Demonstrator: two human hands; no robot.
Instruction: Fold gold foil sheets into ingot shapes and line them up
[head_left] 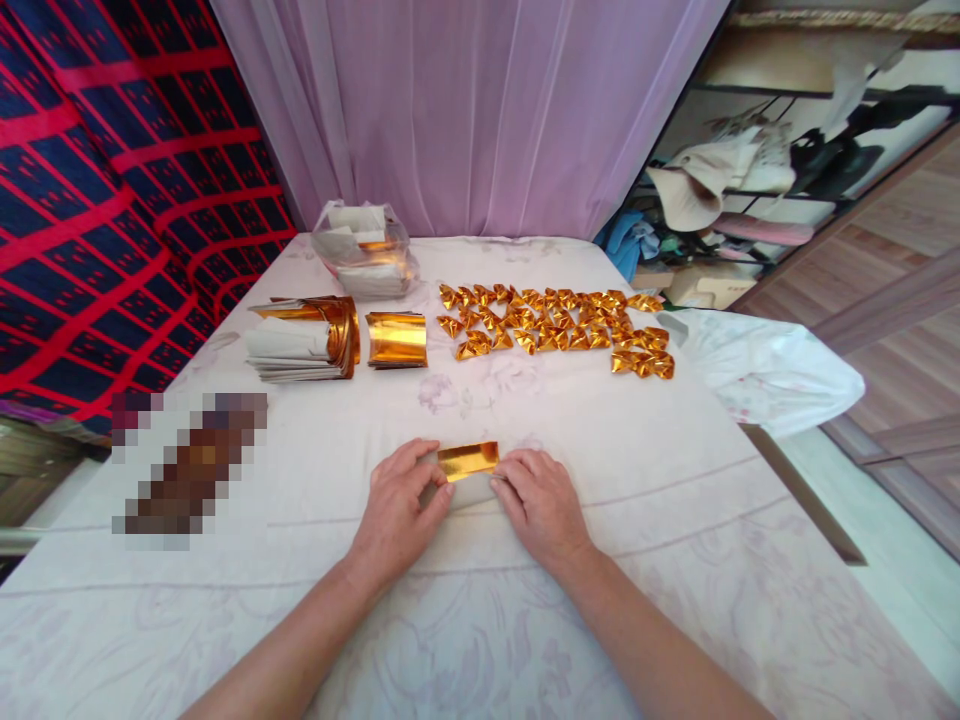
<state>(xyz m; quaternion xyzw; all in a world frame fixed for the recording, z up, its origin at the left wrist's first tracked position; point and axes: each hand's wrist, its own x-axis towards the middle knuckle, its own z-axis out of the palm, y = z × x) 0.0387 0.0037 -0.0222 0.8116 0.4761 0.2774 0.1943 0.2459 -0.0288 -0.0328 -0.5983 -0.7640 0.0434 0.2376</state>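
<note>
A small sheet of gold foil paper (468,460) lies on the white cloth-covered table (675,560) in front of me, partly folded, gold face up with a pale underside showing below. My left hand (401,505) pinches its left end. My right hand (538,500) presses its right end. Both hands rest on the cloth.
Several folded gold paper pieces (555,322) lie in rows at the far middle. A stack of gold and white sheets (304,338) and a smaller gold stack (396,340) sit far left, a clear plastic bag (365,250) behind them. A white bag (772,370) hangs off the right edge.
</note>
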